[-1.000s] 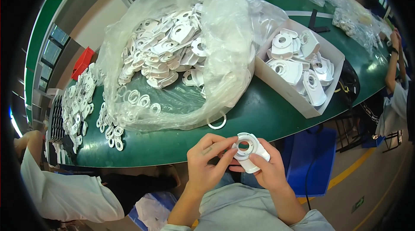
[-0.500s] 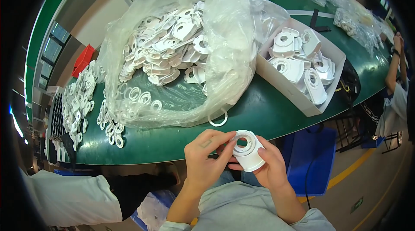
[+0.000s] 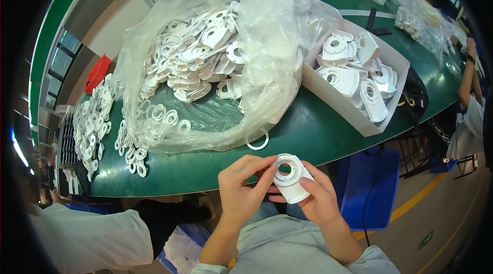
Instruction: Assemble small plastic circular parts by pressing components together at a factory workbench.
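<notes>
A white plastic housing [image 3: 294,190] with a round ringed opening is held in front of me, just off the table's near edge. My right hand [image 3: 322,195] grips its right side, thumb on the front face. At its upper left rim, the thumb and fingers of my left hand [image 3: 241,186] pinch the edge by the ring. Whether a separate ring sits in the opening, I cannot tell. Beyond my hands a loose white ring [image 3: 258,141] lies at the near edge of a clear plastic bag [image 3: 215,138]. Inside the bag are a heap of similar white housings [image 3: 192,61] and several rings [image 3: 170,116].
On the green table [image 3: 328,135], a cardboard box [image 3: 339,112] of white housings stands at right. More white parts [image 3: 93,125] and rings [image 3: 136,160] lie at left near a red bin [image 3: 97,73]. A blue bin [image 3: 370,192] sits below the edge. People are at both sides.
The housing has shifted very slightly left between my hands, its opening turned a little. My grip stays much the same. The white-sleeved person at left has moved slightly right.
</notes>
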A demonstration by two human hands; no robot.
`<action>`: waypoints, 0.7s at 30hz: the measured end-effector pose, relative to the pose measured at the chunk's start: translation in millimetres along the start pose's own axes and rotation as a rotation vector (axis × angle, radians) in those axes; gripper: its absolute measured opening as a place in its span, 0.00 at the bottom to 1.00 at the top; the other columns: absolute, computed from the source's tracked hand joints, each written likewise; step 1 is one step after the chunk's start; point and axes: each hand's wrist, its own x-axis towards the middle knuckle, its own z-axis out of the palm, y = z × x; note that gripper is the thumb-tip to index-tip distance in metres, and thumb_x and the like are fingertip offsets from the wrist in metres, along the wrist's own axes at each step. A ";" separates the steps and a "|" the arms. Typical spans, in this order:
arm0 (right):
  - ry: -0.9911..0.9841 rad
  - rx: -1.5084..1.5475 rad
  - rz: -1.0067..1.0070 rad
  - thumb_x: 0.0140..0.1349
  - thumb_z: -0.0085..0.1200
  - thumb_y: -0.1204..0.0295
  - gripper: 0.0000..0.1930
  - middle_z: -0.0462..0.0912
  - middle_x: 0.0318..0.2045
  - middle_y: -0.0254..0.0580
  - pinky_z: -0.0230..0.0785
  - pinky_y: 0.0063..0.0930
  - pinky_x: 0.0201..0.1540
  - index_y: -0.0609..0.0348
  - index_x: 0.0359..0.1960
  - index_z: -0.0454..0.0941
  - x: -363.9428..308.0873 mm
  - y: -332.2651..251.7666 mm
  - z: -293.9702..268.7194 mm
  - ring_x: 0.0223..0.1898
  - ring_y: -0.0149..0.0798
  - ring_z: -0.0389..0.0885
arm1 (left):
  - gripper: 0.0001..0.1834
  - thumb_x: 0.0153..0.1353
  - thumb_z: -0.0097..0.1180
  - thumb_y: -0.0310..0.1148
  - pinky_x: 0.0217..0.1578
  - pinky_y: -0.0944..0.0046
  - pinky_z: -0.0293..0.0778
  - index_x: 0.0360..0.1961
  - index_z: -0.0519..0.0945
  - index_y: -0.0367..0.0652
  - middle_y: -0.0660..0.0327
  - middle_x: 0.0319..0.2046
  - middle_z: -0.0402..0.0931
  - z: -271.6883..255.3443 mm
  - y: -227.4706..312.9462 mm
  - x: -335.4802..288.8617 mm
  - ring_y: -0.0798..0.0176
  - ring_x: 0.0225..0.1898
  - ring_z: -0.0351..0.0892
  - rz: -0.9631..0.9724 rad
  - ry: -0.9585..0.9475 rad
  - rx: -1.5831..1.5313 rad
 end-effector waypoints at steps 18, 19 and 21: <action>0.093 -0.133 -0.018 0.61 0.41 0.83 0.20 0.75 0.47 0.59 0.81 0.49 0.43 0.73 0.56 0.62 -1.3 2.4 1.8 0.44 0.56 0.81 | 0.13 0.48 0.62 0.16 0.27 0.75 0.69 0.38 0.84 0.35 0.58 0.30 0.76 0.4 2.6 -6.3 0.70 0.28 0.75 0.086 0.030 0.173; 0.094 -0.133 -0.016 0.61 0.41 0.83 0.20 0.75 0.47 0.59 0.81 0.49 0.43 0.73 0.56 0.62 -1.4 2.2 1.1 0.44 0.56 0.81 | 0.13 0.48 0.62 0.15 0.28 0.75 0.69 0.38 0.84 0.35 0.59 0.31 0.76 -0.5 1.9 -6.6 0.70 0.28 0.74 0.066 0.014 0.148; 0.043 -0.186 -0.029 0.60 0.41 0.82 0.21 0.76 0.46 0.60 0.81 0.49 0.42 0.73 0.56 0.62 -0.9 2.2 -0.3 0.43 0.57 0.81 | 0.14 0.48 0.61 0.15 0.29 0.75 0.69 0.38 0.84 0.35 0.59 0.31 0.75 -1.1 0.2 -7.6 0.70 0.29 0.74 0.044 0.000 0.122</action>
